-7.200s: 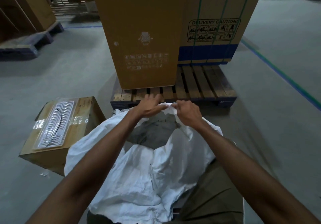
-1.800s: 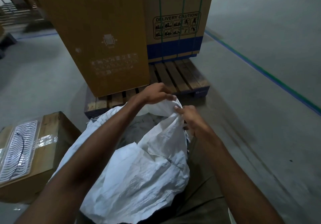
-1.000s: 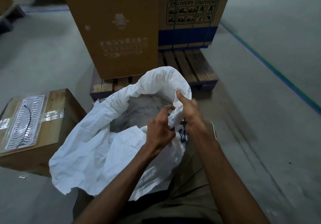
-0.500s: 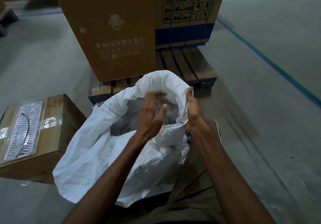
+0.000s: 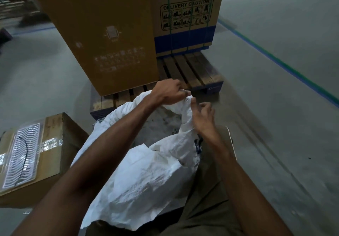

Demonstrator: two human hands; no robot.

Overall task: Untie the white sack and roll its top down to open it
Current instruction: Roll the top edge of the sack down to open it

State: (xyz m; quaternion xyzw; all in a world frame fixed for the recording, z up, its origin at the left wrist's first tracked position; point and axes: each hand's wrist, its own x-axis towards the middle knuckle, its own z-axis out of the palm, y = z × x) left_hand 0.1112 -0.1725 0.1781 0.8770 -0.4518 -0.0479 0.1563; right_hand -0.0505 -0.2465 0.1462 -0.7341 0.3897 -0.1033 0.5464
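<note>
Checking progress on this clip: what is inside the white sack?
Through the open mouth of the white sack only its grey, smudged inner wall shows. The left hand grips the far rim; the right hand is at the near-right edge. Any contents are hidden by folds.

2 bare forearms reach in from the bottom edge, with no sleeve showing on either — whatever is worn on top ends out of view. The left hand (image 5: 167,93) and right hand (image 5: 202,120) wear no gloves, and neither wrist carries a watch or band. A pale, blurred patch sits on 1 finger of the left hand; what it is cannot be told. Below the arms lies olive-brown clothing (image 5: 207,204) — plain fabric crossed by a thin seam.
</note>
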